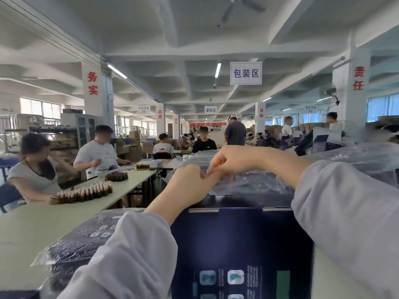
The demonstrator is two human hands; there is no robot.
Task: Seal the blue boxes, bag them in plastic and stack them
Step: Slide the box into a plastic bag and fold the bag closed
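the blue box (237,244) stands right in front of the person, close to the body, with its printed face toward the camera. its top edge runs from left to right, and the top looks closed, but i cannot see a seal from here.

just past that top edge, on the far side of the box, lies the plastic bag (248,183). it is clear and crinkly and spreads out to the right. the bag is not over the box yet. so the thing to know is this: the bag is behind the box and a little above its top, and it has to open up and come back toward the person to go over the box.

both hands reach across the top of the box and meet at the near left corner of the bag. the left hand (190,182) is lower and closer to the box, with its fingers curled in tight, and it seems to pinch the bag's edge. the right hand (232,159) is a bit higher and farther away, with its fingers bent down, and it nips the same edge. the fingertips of the two hands touch. i think they are trying to pull the two sides of the bag's mouth apart.

to the left, a bagged box (90,236) lies flat on the table (26,229). farther off, little brown bottles (86,192) stand in rows and other people sit working.
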